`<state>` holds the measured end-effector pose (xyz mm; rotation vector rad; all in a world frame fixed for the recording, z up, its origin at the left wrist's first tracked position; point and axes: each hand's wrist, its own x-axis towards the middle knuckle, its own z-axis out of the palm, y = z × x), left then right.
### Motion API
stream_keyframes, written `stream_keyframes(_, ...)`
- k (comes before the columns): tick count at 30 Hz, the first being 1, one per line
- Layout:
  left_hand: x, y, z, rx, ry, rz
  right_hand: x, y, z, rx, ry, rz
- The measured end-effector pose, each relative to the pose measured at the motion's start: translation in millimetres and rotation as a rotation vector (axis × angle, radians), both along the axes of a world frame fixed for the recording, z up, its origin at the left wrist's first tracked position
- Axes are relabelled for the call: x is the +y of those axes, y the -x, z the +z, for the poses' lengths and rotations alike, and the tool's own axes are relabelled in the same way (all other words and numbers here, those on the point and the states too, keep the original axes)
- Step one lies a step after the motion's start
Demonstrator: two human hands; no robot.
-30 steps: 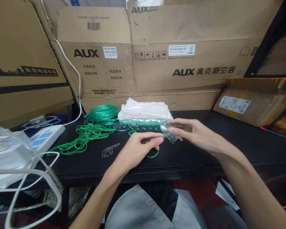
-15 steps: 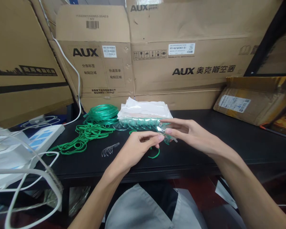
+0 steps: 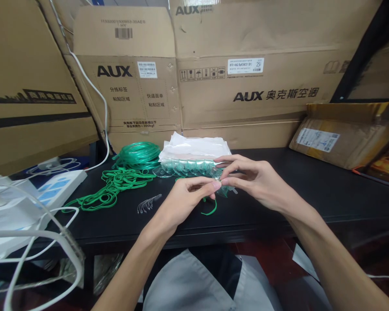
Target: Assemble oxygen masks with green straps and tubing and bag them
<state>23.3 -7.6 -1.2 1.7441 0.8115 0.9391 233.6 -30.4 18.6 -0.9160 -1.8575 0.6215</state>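
My right hand [image 3: 256, 181] grips a clear green plastic mask [image 3: 225, 188] just above the black table [image 3: 327, 194]. My left hand [image 3: 184, 201] pinches a thin green elastic strap [image 3: 210, 209] against the mask's edge; the strap's loose loop hangs down to the table. Right behind my hands lies a row of nested clear green masks [image 3: 188, 167], with a stack of white plastic bags [image 3: 196, 147] on top of it.
A pile of green elastic straps [image 3: 113, 188] and a coil of green tubing [image 3: 139, 154] lie to the left. Small metal clips [image 3: 148, 203] sit near my left hand. White power strips and cables [image 3: 35, 203] crowd the left edge. Cardboard boxes [image 3: 246, 73] wall the back.
Both hands have drawn slightly closer together and a little left, the right fingers curling more over the mask. The strap end has come up to the mask's edge.
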Motion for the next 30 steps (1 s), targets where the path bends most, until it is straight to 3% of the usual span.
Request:
stream_keyframes(6,-2,0,-0.9,0.075,-0.005,0.04,-3,3,-0.2,-0.073,-0.033,-0.003)
stream_keyframes(15,-1,-5,-1.2,0.11,0.006,0.015,-3,0,-1.3,-0.388,-0.321,-0.067)
stream_keyframes(30,2,0,-7.1,0.181,-0.003,0.017,-2,-20,9.3,-0.327,-0.338,-0.237)
